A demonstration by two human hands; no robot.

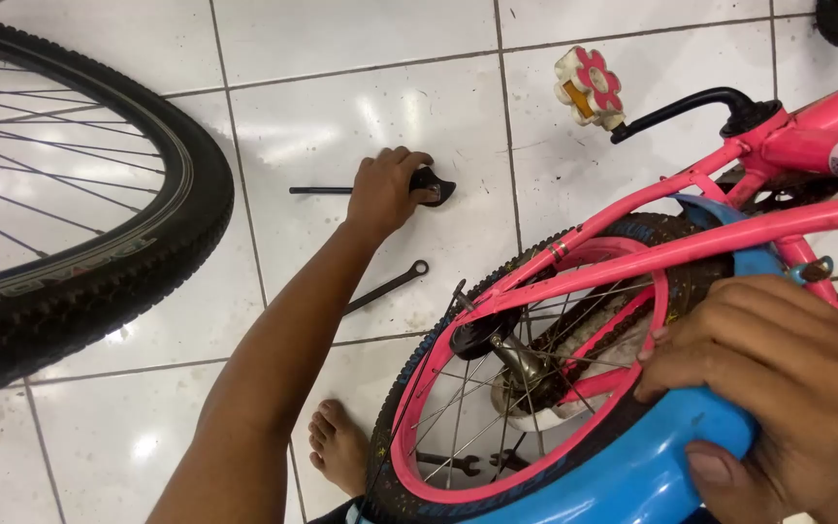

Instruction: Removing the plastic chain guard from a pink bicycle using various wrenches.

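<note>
Head view shows the left hand (385,189) with fingers curled around a black tool (419,186) on the tiled floor (361,97), while the right hand (778,378) grips the blue fender (632,466), which could slip sideways.

White glazed floor tiles (361,116) fill the view, split by dark grout lines (509,146) and speckled with dirt. Soft ceiling light glints off the glaze in pale patches. At the left, a big black knobby tyre (99,281) with spokes rests on the floor, perhaps another bike's wheel.
</note>
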